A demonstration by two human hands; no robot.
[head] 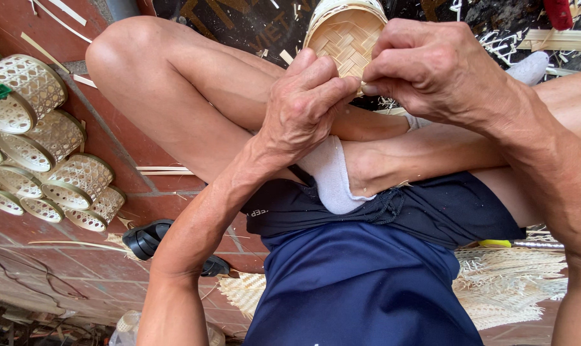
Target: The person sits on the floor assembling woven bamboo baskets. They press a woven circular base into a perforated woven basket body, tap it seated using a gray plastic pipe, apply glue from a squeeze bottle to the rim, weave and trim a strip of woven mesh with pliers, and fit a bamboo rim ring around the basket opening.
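Both hands pinch the basket's near rim: left hand (303,102), right hand (425,64). The basket (345,35) stands on edge, its open mouth facing the camera.

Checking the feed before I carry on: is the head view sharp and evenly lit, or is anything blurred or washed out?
Head view: soft, even daylight, no glare; left hand, right hand and woven basket are sharp; wide-angle stretch at the edges; the stacked baskets at left are bright yet readable.

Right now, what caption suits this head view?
Both hands, left hand and right hand, pinch the rim of a small woven basket above crossed legs.
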